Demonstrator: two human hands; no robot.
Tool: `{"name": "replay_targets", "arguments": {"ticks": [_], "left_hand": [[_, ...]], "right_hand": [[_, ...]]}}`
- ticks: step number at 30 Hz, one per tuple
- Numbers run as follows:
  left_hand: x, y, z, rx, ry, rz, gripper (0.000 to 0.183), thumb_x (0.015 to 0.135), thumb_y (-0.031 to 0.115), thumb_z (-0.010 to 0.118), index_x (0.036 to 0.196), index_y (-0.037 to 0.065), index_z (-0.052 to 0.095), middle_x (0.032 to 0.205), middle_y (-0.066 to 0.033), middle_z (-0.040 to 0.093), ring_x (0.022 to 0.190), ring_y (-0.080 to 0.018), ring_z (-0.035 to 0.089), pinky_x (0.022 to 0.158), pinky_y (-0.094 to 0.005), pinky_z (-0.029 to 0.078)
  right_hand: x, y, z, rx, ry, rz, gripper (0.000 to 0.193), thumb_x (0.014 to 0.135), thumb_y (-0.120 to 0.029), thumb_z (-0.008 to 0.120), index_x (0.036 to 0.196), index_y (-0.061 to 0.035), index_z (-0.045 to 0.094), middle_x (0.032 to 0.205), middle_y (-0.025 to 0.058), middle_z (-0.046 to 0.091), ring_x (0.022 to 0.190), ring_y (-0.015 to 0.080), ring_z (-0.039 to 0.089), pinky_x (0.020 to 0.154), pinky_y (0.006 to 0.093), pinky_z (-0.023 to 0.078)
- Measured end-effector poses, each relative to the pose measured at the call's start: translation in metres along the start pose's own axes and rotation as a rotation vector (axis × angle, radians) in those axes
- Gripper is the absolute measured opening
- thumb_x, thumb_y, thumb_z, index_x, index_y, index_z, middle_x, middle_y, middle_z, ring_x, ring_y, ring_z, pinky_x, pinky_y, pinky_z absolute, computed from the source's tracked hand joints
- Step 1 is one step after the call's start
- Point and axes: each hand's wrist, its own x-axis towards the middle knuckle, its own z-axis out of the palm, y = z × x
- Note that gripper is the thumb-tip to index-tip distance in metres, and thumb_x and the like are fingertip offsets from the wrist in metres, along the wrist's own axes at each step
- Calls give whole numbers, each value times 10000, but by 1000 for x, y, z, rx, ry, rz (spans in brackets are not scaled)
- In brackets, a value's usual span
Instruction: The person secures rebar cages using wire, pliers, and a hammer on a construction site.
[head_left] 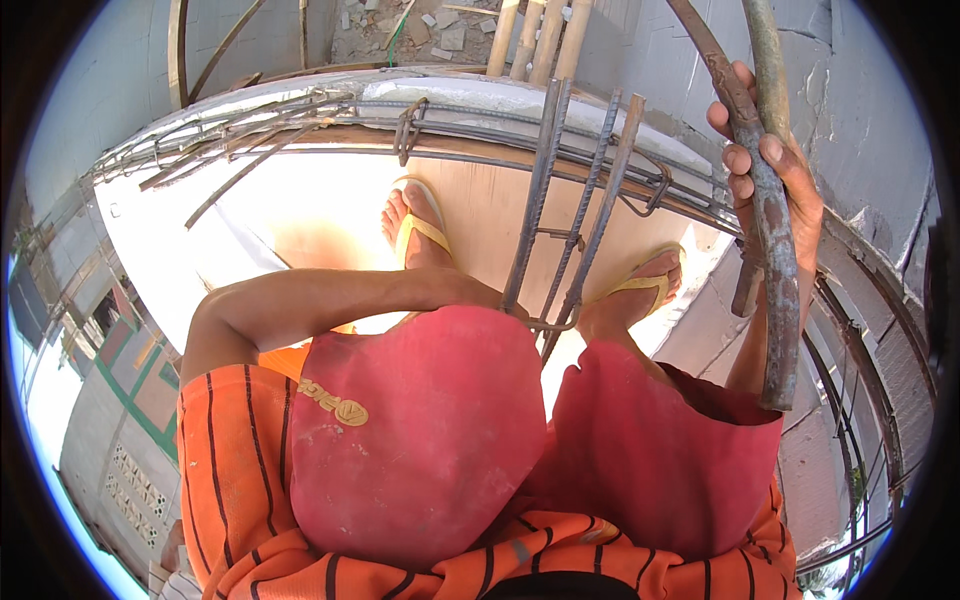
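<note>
My right hand [780, 185] is raised at the right, its fingers wrapped round rusty metal bars [772, 280]. They cross at my grip, reaching past the top edge and down beside my knee; I cannot tell whether they are separate bars or the arms of one tool. My left forearm [330, 305] crosses in front of my body toward upright ribbed steel rebars [537, 195]. At its end my left hand [488, 297] is mostly hidden behind my red-clad knee and the rebars, fingers out of sight. Wire stirrups [555, 325] link these rebars.
My feet in yellow flip-flops [425, 225] stand on a sunlit pale board [480, 200]. Beyond it run horizontal rebars [470, 150] with bent ties along a curved ledge. Bamboo poles [548, 40] and rubble [450, 40] lie farther off. Grey walls [660, 60] rise behind; more bent rods [850, 340] stand right.
</note>
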Motion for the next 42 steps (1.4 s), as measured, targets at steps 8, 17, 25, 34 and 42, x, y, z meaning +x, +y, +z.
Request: {"name": "replay_targets", "arguments": {"ticks": [8, 17, 25, 34, 42], "left_hand": [[30, -30, 15, 301, 58, 215, 256, 915, 239, 569, 1072, 65, 673, 1053, -80, 667, 969, -164, 623, 808, -310, 499], [21, 14, 7, -238, -43, -231, 387, 797, 24, 589, 1182, 18, 613, 1112, -106, 638, 1016, -186, 588, 849, -334, 490], [0, 47, 4, -668, 51, -101, 522, 768, 39, 618, 1284, 42, 541, 1266, -122, 548, 1127, -211, 524, 823, -322, 481], [3, 53, 5, -594, 84, -103, 592, 732, -8, 638, 1311, 36, 521, 1281, -128, 551, 1156, -215, 526, 832, -317, 492], [20, 24, 10, -588, 51, 15, 625, 702, -49, 640, 1311, 9, 513, 1217, -159, 591, 1106, -212, 569, 774, -301, 519]], "right_hand": [[-7, 24, 12, 205, 7, 77, 780, 844, -182, 649, 1463, 27, 223, 1153, 244, 565, 740, 138, 643, 573, 181, 563], [-17, 40, 7, 251, 47, 16, 763, 853, -148, 611, 1468, 36, 198, 1157, 238, 547, 741, 131, 634, 552, 176, 552], [-18, 44, 3, 309, 60, -10, 731, 875, -120, 587, 1472, 28, 191, 1180, 248, 514, 782, 140, 632, 599, 194, 568], [-19, 42, 5, 261, 47, -26, 711, 878, -154, 583, 1465, 21, 223, 1163, 231, 532, 782, 130, 626, 612, 192, 570], [-24, 38, 11, 149, 127, -17, 769, 832, -214, 632, 1453, 34, 251, 1142, 212, 554, 725, 109, 626, 534, 163, 529]]}}
